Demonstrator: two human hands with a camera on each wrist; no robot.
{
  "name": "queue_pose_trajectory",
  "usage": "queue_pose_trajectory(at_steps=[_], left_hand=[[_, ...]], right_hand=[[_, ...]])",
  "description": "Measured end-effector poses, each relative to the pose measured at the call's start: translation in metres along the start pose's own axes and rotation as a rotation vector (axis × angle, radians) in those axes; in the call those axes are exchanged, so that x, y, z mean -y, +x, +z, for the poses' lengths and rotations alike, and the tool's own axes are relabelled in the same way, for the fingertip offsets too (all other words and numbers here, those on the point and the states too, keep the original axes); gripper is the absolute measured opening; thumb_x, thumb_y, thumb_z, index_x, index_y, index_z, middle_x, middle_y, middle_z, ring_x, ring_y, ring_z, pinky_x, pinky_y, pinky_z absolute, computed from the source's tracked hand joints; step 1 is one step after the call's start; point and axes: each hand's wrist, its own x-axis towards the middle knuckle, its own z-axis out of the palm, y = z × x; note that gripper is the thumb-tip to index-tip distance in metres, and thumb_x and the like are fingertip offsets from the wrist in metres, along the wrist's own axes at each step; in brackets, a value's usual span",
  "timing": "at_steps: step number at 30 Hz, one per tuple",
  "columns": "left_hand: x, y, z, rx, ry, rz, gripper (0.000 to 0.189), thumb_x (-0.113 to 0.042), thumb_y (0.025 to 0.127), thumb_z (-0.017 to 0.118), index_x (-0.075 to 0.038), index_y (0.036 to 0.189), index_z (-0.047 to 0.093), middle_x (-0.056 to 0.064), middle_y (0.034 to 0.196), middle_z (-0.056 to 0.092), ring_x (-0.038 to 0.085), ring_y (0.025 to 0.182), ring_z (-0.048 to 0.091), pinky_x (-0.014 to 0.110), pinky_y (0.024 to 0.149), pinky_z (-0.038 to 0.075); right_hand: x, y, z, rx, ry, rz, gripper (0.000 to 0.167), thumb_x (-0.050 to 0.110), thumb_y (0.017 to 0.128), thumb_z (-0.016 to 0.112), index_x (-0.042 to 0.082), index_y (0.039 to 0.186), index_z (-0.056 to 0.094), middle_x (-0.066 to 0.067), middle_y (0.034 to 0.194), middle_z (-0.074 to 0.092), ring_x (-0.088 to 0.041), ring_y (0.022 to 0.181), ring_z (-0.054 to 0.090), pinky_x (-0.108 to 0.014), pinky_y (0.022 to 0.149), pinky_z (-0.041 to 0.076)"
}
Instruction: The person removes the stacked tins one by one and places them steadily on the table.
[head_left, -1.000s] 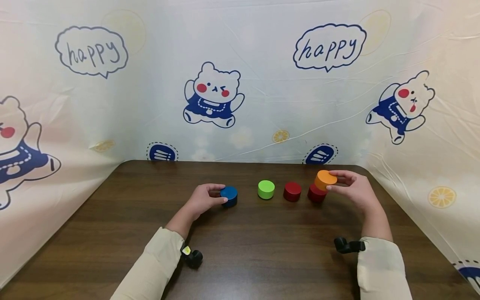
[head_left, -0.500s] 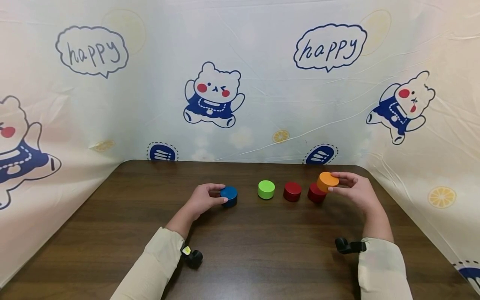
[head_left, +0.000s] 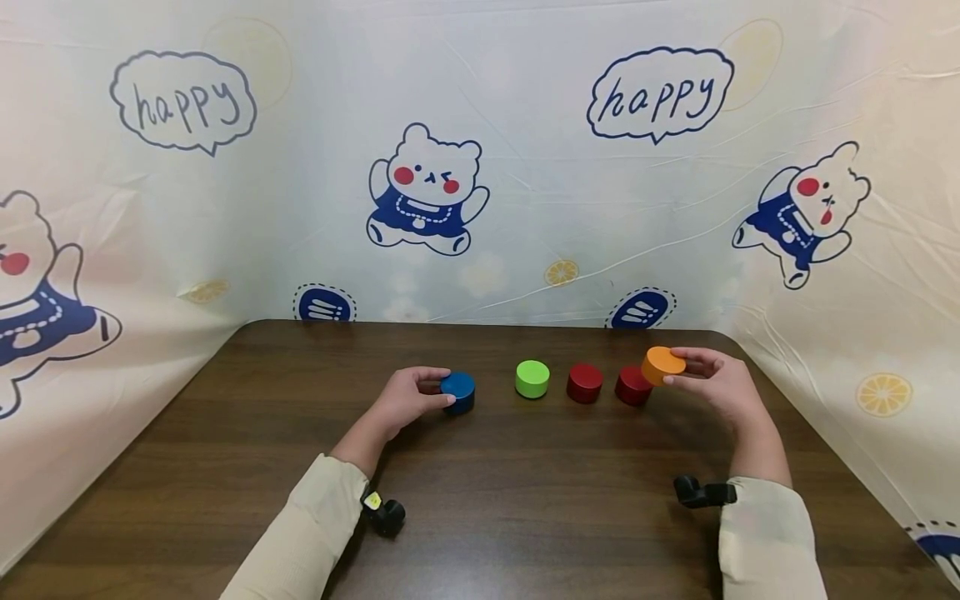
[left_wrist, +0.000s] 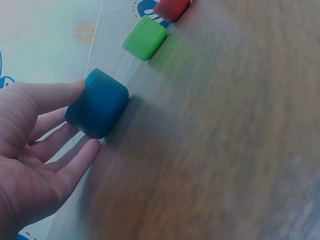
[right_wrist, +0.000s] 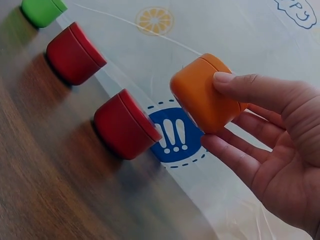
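My left hand [head_left: 402, 406] pinches a blue round block [head_left: 458, 392] between thumb and fingers; in the left wrist view this blue block [left_wrist: 100, 104] sits on the table. Over at the right, my right hand [head_left: 715, 382] grips an orange round block [head_left: 663, 367] by its sides. The right wrist view has the orange block [right_wrist: 205, 92] held clear of the table, apart from the nearest red block [right_wrist: 127, 125]. Between the hands stand a lime green block [head_left: 532, 379], one red block [head_left: 584, 383] and another red block [head_left: 632, 387], partly covered by the orange one.
The dark wooden table [head_left: 510, 500] runs back to a pale printed cloth [head_left: 540, 167] with bears and lettering, which also hangs at both sides. A small black camera [head_left: 387, 517] is strapped at the left wrist, and another black camera [head_left: 701, 492] at the right.
My right hand has carried the orange block a little to the right and down, from over the right-hand red block to its right side. My left hand and the blue block have not moved.
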Motion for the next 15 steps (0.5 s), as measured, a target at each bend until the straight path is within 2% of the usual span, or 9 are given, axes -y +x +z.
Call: queue_pose_trajectory(at_steps=[15], left_hand=[[0.001, 0.0, 0.0, -0.002, 0.002, 0.003, 0.049, -0.018, 0.085, 0.077, -0.01, 0.131, 0.062, 0.012, 0.131, 0.059, 0.03, 0.119, 0.057, 0.048, 0.098, 0.047]], right_hand=[[-0.013, 0.002, -0.001, -0.039, -0.004, 0.052, 0.072, 0.033, 0.084, 0.078, 0.004, 0.143, 0.047, -0.026, 0.142, 0.045, -0.043, 0.126, 0.046, -0.056, 0.105, 0.037]])
